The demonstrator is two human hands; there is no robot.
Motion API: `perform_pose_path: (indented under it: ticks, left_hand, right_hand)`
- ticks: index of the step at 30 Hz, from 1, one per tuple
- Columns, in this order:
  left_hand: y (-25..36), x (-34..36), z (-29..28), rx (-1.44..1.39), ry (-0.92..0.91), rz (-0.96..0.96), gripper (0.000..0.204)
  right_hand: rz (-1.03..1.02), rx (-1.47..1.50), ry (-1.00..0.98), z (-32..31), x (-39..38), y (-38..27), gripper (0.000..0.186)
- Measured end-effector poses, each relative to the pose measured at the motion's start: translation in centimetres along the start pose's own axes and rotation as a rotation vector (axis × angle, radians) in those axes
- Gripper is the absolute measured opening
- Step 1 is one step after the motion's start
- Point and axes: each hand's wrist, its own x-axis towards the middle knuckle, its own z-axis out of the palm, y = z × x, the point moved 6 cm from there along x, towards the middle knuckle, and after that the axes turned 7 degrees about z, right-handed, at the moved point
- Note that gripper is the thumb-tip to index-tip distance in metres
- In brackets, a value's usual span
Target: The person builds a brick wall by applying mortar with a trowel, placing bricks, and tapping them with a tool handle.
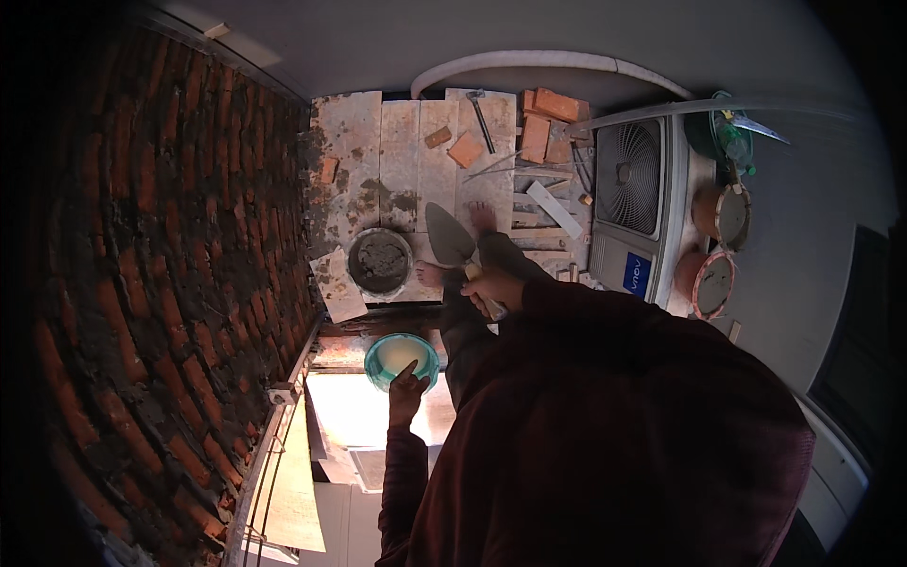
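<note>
My right hand (493,289) is closed round the pale handle of a pointed trowel (448,236). Its grey blade points away from me, above the boards and close to my bare feet. A round bucket (381,291) of grey mortar stands left of the blade. Lower down is a teal basin (371,369) with whitish liquid in it. Over its near rim reaches my left hand (406,395), one finger stretched inward and the thumb apart; the other fingers are in shadow. Whether it touches the rim is unclear.
A rough brick wall (179,255) runs along the left. On the boards (399,151) lie a hammer (482,121), loose bricks (535,138) and wood strips. At right stand an air-conditioner unit (627,180) and two mortar buckets (710,283). Beyond the boards' near edge is a bright lower area.
</note>
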Motion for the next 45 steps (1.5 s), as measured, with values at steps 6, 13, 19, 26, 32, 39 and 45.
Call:
perform_pose_path:
  ticks: [6, 13, 19, 26, 32, 39, 45]
  left_hand:
    - [6.8, 13.0, -2.8, 0.515, 0.023, 0.242, 0.041]
    - [14.5, 34.1, 11.4, 0.643, -0.102, 0.293, 0.031]
    - [8.9, 56.8, 33.5, 0.744, -0.563, 0.55, 0.027]
    - [-2.7, 75.5, 42.7, 0.963, -0.306, 0.618, 0.057]
    - [-6.1, 73.9, 44.9, 0.926, -0.219, 0.463, 0.065]
    - [-1.5, 77.6, 53.9, 1.037, 0.073, 0.601, 0.129]
    - [-0.3, 77.7, 54.3, 1.078, -0.04, 0.298, 0.134]
  right_hand:
    - [0.083, 0.245, 0.087, -8.9, 4.2, 7.3, 0.019]
    - [-0.014, 0.675, 0.074, -13.1, 11.3, 7.8, 0.018]
    - [0.108, 0.879, 0.08, -14.4, 16.7, 9.3, 0.021]
    - [0.206, 0.921, -0.007, -14.5, 17.3, 9.0, 0.024]
    - [0.262, 1.004, -0.076, -15.3, 16.5, 7.5, 0.026]
    - [0.309, 0.985, -0.099, -16.6, 15.3, 6.0, 0.032]
    - [0.305, 0.973, -0.047, -17.0, 15.5, 6.5, 0.037]
